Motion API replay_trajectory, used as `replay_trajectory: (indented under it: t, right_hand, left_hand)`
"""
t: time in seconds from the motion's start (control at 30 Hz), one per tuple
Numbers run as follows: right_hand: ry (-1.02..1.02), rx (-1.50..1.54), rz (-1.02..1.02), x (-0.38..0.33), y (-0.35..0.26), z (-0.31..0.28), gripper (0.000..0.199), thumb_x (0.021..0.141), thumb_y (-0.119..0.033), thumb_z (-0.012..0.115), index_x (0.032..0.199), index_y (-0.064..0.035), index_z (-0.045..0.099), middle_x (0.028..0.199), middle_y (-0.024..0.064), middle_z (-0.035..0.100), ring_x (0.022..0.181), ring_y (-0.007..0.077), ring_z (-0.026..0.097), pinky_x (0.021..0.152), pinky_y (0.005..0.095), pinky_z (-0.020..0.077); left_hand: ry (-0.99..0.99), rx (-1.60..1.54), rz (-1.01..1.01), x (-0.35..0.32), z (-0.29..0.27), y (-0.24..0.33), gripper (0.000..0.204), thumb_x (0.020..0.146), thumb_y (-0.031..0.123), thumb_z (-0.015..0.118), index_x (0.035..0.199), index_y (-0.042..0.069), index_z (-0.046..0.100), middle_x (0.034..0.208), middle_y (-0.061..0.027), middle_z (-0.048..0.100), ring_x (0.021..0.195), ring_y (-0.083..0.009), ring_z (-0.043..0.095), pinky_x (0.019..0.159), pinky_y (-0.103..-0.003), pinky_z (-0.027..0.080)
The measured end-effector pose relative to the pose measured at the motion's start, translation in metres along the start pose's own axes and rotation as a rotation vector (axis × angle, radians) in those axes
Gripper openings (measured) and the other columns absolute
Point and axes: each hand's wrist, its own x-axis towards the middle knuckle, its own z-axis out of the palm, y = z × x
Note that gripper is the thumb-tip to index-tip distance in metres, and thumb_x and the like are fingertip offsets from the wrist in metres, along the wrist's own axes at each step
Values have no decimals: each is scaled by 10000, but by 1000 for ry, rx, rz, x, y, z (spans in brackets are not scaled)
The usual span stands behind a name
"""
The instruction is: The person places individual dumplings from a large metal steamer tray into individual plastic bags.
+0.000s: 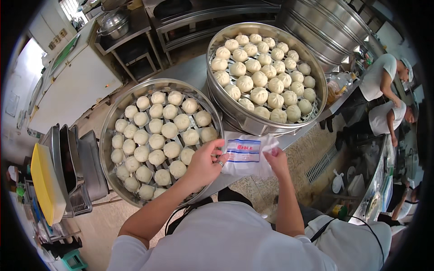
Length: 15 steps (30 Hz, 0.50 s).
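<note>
A white plastic bag (244,156) with blue stripes and red print is stretched between my hands, in front of the gap between two steamers. My right hand (277,163) pinches its crumpled right edge. At its left edge my left hand (208,161), with a ring on one finger, has curled fingers on the plastic; part of that hold is hidden. Beside my left hand, the left steamer tray (108,110) holds rows of pale round buns (156,141). Farther back on the right, a taller round steamer (266,128) carries many pleated buns (259,95).
Stacked metal steamers (323,31) stand at the back right. On the left are upright metal trays (95,165), a yellow board (45,185) and a white chest unit (74,86). Two co-workers (382,81) bend over at the right. A floor drain grate (321,163) lies right of the table.
</note>
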Motion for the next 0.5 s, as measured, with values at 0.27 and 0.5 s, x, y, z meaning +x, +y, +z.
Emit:
replay_trajectory:
  t: [0.27, 0.5]
  right_hand:
    - [508, -434, -357, -41, -8, -6, 242, 820, -139, 737, 989, 33, 717, 1033, 236, 685, 1036, 408, 609, 955, 486, 469]
    - [58, -192, -618, -47, 9, 11, 287, 855, -54, 671, 1134, -22, 732, 1038, 210, 700, 960, 390, 666, 850, 442, 525]
  left_hand:
    - [-154, 91, 151, -2, 59, -1, 270, 886, 76, 735, 1142, 19, 671, 1066, -149, 714, 891, -258, 712, 716, -354, 571]
    - [-251, 380, -113, 65, 143, -27, 535, 946, 417, 670, 1181, -60, 614, 1081, -273, 700, 993, -432, 686, 863, -494, 537]
